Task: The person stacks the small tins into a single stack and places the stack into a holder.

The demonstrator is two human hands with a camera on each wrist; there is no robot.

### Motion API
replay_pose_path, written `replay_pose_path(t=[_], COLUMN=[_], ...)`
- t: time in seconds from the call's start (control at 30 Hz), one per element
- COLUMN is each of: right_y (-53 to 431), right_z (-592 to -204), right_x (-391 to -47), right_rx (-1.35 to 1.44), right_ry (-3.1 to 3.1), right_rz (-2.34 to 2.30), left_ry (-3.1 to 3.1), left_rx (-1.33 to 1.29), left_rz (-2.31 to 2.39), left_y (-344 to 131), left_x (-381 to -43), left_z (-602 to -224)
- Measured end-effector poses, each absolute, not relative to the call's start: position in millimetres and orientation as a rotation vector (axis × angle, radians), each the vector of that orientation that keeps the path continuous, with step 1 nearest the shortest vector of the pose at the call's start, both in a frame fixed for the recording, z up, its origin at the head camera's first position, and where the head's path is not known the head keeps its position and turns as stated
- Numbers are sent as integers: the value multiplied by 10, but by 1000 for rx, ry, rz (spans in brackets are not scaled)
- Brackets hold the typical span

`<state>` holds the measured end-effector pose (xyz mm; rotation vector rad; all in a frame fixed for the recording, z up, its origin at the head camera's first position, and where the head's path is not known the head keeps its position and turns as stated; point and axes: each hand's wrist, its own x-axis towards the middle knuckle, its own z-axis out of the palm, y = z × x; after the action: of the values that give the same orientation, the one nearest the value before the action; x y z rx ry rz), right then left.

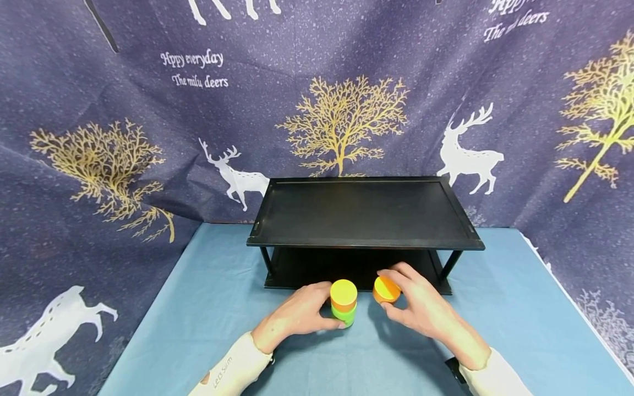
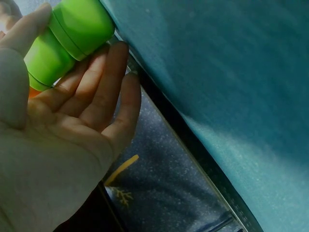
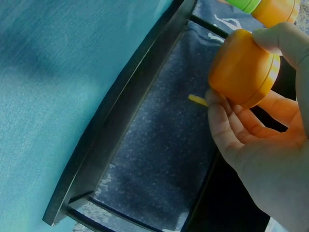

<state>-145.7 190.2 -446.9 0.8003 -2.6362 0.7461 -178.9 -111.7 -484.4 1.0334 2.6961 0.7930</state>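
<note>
Left hand (image 1: 304, 309) pinches green tub (image 1: 346, 314) under orange tub (image 1: 343, 297); right hand (image 1: 422, 302), just beside, pinches lone tub (image 1: 386, 290) — likely stacking, needing level placement next

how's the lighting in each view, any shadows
Head view: bright, soft shadows near the left hand and right hand on the blue tablecloth; left wrist: dimmer, palm shaded; right wrist: also dim, shadow patch on the tablecloth, orange lidded container without harsh glare.
</note>
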Motion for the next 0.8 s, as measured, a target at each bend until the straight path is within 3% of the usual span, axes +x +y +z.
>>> replay_pose_path(t=[0.8], right_y=[1883], right_z=[-4444], right_x=[-1444], right_rx=[825], right_ry=[-2490], right_rz=[773], left_ry=[2689], left_rx=[1022], left_rz=[792], left_y=[-1124], left_x=[-1794], left_z=[-4836])
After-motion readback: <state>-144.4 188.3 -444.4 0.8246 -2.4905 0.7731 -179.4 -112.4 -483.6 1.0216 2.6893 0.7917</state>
